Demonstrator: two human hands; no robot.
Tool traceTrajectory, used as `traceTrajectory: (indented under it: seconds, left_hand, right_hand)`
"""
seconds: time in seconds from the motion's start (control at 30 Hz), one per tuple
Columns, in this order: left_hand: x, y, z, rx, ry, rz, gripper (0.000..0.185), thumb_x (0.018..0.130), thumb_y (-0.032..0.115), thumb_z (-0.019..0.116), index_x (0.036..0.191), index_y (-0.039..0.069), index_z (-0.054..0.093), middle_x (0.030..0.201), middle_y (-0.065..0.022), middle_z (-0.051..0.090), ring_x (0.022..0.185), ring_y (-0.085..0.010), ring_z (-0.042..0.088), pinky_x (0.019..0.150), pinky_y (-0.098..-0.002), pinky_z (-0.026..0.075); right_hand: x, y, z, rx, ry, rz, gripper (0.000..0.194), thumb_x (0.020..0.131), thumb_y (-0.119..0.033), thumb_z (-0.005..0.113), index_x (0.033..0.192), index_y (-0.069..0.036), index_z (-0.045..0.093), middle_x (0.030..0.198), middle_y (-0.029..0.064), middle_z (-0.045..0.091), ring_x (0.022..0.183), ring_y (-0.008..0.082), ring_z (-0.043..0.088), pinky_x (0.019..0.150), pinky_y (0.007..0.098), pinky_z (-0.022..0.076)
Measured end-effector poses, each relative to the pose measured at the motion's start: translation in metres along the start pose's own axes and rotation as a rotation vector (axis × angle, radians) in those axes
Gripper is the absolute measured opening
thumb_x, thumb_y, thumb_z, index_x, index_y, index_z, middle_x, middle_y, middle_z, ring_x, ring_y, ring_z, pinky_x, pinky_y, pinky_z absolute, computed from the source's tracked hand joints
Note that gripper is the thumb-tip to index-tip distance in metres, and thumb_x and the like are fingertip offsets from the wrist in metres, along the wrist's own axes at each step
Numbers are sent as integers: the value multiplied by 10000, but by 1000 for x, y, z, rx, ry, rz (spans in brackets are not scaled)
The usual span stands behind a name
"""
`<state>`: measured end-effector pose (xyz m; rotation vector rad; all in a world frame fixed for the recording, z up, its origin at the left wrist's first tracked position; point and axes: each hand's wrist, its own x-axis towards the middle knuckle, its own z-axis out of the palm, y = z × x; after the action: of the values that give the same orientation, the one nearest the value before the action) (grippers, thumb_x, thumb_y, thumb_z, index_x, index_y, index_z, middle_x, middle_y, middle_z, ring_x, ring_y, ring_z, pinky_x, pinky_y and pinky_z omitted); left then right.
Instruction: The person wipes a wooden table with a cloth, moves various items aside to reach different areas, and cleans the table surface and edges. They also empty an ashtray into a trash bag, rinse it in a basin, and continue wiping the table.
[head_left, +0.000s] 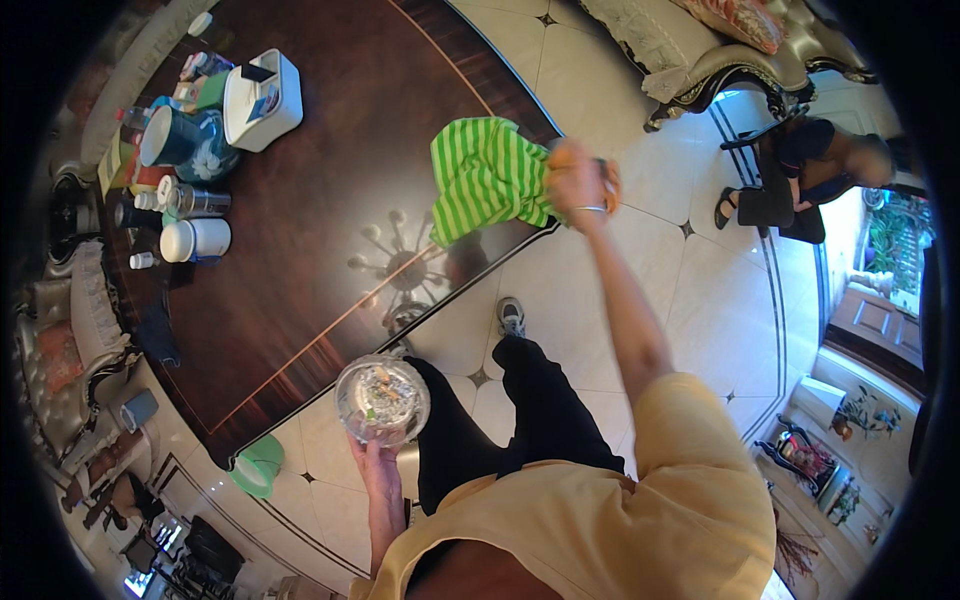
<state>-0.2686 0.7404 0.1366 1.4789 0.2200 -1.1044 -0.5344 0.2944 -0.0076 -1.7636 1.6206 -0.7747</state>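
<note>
My left hand (376, 459) holds a clear round bowl (384, 401) beside the table's near edge. Small scraps of brown and green lie in it. My right hand (574, 180), blurred, grips one end of a green striped cloth (480, 180) at the table's right corner. The rest of the cloth spreads in folds over the glossy dark wooden table (337, 150). An orange thing (613, 186) shows beside the right hand; I cannot tell what it is or whether the hand holds it.
A white tissue box (264, 105), a blue pitcher (199, 142), a white lidded jar (195, 240) and several bottles crowd the table's far left. A green bucket (256, 465) stands on the floor. A person (817, 172) sits at right, near a tufted sofa (712, 60).
</note>
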Motion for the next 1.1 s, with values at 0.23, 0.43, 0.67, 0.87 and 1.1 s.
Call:
traceTrajectory:
  seconds: [0.23,0.43,0.67,0.87,1.1]
  left_hand:
    - [-7,1,41,116,-57,3,571,859,109,581,1383,128,356,1296,-109,487,1071,-264,594,825,-419,571]
    - [15,1,29,161,-65,54,562,889,207,611,1381,129,351,1268,-119,514,1045,-278,613,788,-431,586]
    - [22,11,20,116,49,2,603,838,37,506,1406,124,324,1341,-113,450,1134,-268,557,871,-423,551]
    - [30,2,16,63,23,1,557,889,99,535,1405,128,326,1329,-110,463,1102,-261,579,847,-420,562]
    - [23,-11,22,55,125,-5,521,911,116,551,1391,128,349,1295,-108,500,1071,-264,603,846,-425,562]
  right_hand:
    - [-57,-94,158,-183,-346,-250,607,762,-146,618,1331,-240,427,1338,140,413,1096,411,471,856,578,415]
    - [-29,-73,107,-316,-338,-508,550,747,-169,609,1273,-285,498,1267,65,512,1177,349,426,959,572,315]
    - [17,105,-92,-481,-87,355,576,816,-141,611,1362,-162,427,1215,181,565,991,383,603,858,491,496]
    - [17,12,-70,34,-123,-96,448,829,-86,588,1266,-136,498,1094,160,604,955,292,614,787,423,526]
    - [60,-109,175,-533,-236,-659,503,761,-282,637,1242,-390,537,1322,83,456,1161,396,441,882,586,362]
